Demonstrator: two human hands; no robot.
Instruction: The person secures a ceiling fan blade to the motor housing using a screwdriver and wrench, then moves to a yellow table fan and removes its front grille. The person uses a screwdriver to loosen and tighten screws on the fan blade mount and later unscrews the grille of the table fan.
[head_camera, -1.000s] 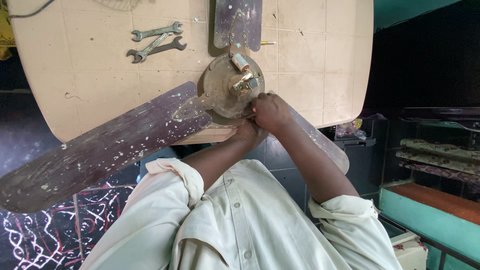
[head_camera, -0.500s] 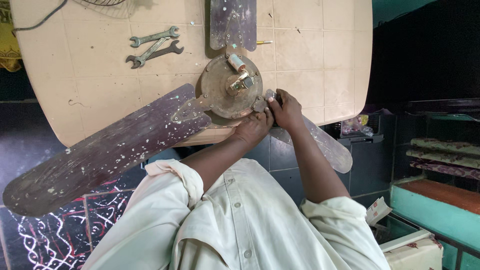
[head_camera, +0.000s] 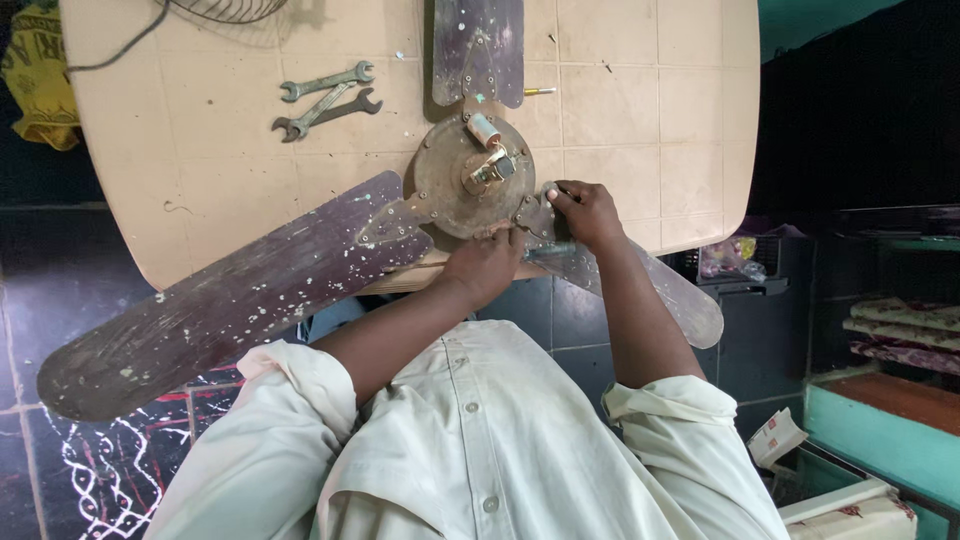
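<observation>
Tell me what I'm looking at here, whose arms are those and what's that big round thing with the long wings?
The camera sits on a person's head and looks straight down, so you see their own shirt and arms. The round thing is the motor of a ceiling fan, lying on a pale tiled table. The long wings are its blades, dark and speckled with paint; the biggest one sticks out past the table's edge. The left hand rests against the near edge of the motor. The right hand has its grip on the metal piece where another blade joins; whether it holds a small tool is hard to tell. Two spanners lie crossed further away.
</observation>
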